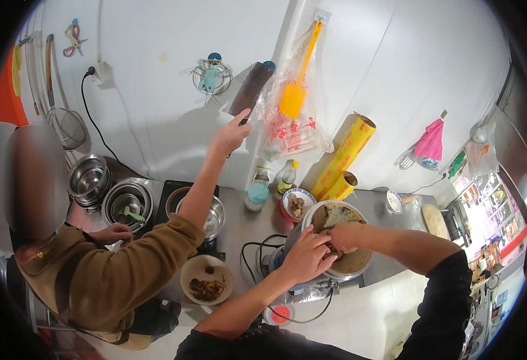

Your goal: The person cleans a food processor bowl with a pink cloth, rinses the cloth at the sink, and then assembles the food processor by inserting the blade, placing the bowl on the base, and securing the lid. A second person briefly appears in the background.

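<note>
Both of my hands are at a round metal pot point(364, 264) whose inside is lined with something greenish-brown. My left hand point(307, 255) lies over the near left part of the rim, its fingers stretched out and apart. From the right, my right hand point(346, 235) reaches in, fingers bent down around a brown lump that they mostly hide; what it is I cannot make out. Just behind the pot stands a bowl point(299, 193) with brown pieces in it. Nearer and to the left is a wide cream bowl point(186, 281) holding brown strips and chunks.
At my left a person point(104, 270) raises a cleaver point(252, 89) against the wall. Metal bowls point(89, 177), a burner with a pan point(215, 219), bottles point(287, 175) and yellow rolls point(346, 153) crowd the counter. A black cord point(243, 255) loops beside the pot.
</note>
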`<state>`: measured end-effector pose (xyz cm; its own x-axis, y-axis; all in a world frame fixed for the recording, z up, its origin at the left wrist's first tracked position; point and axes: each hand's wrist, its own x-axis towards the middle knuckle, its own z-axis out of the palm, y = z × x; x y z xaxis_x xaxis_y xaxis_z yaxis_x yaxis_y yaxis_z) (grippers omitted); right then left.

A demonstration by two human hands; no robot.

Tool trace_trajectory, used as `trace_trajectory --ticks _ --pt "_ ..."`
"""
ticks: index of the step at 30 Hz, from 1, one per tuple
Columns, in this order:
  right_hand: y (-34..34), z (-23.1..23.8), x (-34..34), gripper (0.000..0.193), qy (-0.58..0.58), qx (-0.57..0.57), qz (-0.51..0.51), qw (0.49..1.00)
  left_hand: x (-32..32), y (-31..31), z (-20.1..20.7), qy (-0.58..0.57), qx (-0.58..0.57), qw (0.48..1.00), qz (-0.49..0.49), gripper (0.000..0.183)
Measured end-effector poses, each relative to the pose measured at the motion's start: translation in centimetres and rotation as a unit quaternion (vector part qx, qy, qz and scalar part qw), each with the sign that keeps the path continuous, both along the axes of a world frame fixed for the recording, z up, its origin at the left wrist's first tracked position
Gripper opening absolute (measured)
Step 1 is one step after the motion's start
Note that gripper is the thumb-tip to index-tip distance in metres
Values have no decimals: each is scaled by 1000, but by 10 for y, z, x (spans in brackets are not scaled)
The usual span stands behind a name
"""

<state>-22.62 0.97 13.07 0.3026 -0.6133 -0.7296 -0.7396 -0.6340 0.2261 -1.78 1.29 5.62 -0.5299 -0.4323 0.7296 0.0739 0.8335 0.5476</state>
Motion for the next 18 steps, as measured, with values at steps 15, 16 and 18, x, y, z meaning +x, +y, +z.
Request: trace_trajectory --ticks 15,16,18 --pt "-1 19 15 17 24 35 -28 999 5 17 5 15 -22 1000 -7 36" --pt "-4 18 15 18 13 37 -45 998 5 21 7 12 -25 1000 -9 36" --pt "-9 15 14 19 -24 44 -84 995 4 29 9 5 -21 1000 -3 37"
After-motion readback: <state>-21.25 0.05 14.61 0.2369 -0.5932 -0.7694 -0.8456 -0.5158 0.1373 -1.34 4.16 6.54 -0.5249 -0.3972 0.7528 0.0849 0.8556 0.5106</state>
